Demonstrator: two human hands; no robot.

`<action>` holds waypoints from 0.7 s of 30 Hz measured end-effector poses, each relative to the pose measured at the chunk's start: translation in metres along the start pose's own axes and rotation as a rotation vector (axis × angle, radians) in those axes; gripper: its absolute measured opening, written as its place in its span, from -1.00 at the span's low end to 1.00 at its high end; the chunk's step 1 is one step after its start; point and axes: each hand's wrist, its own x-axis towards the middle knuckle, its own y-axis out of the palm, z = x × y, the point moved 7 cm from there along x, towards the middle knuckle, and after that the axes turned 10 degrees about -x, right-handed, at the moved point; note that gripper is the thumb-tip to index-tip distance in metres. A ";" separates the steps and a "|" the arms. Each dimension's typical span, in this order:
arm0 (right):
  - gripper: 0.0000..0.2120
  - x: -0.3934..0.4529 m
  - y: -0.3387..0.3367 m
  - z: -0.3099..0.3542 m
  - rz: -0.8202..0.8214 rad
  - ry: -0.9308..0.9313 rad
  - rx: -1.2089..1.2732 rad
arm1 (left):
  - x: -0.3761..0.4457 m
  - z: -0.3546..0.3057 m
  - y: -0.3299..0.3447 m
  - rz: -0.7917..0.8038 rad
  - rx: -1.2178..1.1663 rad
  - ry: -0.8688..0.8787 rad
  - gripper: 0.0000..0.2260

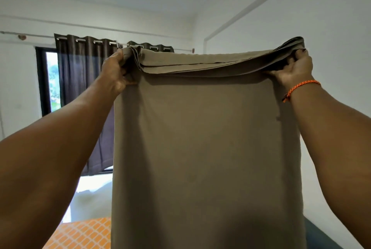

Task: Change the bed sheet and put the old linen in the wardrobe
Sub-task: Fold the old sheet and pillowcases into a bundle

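gripping the top corners, the left hand at 10 o'clock and the right hand at 2 o'clock bunch folded layers of the brown sheet, which hangs centre frame; soft, limp and light, best pinched through every layer.

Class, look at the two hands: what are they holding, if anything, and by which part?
Both hold the brown sheet by its top corners: the left hand grips the top left, the right hand the top right.

bed, orange patterned cover
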 end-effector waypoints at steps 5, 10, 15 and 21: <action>-0.63 -0.011 -0.046 -0.071 -0.045 0.075 -0.044 | -0.017 0.072 -0.042 -0.028 0.026 -0.075 -0.75; -0.63 -0.034 -0.106 -0.137 -0.108 0.154 -0.117 | -0.050 0.148 -0.090 -0.109 -0.006 -0.195 -0.66; -0.68 -0.070 -0.177 -0.197 -0.181 0.251 -0.184 | -0.105 0.221 -0.144 -0.160 -0.006 -0.334 -0.64; -0.63 -0.137 -0.266 -0.259 -0.298 0.382 -0.235 | -0.193 0.292 -0.210 -0.200 -0.004 -0.487 -0.55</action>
